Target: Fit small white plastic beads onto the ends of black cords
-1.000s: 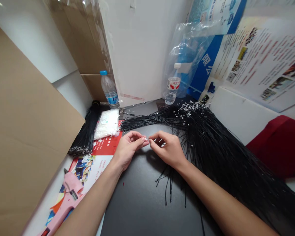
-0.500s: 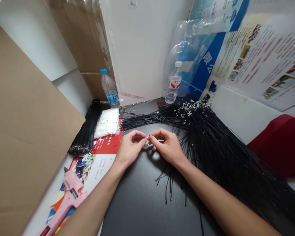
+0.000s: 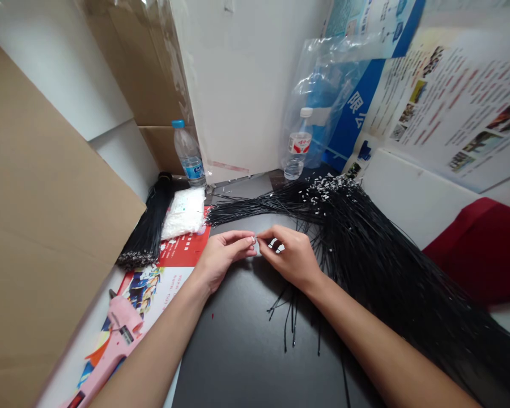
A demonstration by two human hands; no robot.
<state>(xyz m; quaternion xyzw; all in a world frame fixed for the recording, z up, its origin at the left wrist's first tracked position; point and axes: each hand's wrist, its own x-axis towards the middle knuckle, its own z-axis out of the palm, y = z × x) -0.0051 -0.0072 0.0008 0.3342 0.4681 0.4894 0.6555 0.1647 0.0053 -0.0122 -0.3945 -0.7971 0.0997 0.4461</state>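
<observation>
Two hands (image 3: pixel 255 252) met above the bench (image 3: pixel 238 351), their fingers (image 3: pixel 247 240) pinched narrowly on a tiny white plastic piece (image 3: pixel 254 240), just beside a spreading bundle of thin black wires (image 3: pixel 365 255).

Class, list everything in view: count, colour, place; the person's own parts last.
water bottles: two, clear, back centre.
black wire bundle: one, black, right.
smaller wire bundle: one, black, back left.
plastic bag: one, white, beside it.
glue gun: one, pink, front left.
cardboard sheet: one, tan, far left.
poster: one, white-blue, upper right.
red cloth: one, red, far right.
table: one, black, centre.
small piece: one, white, between fingertips.
left hand and right hand: one each, pinching it.
</observation>
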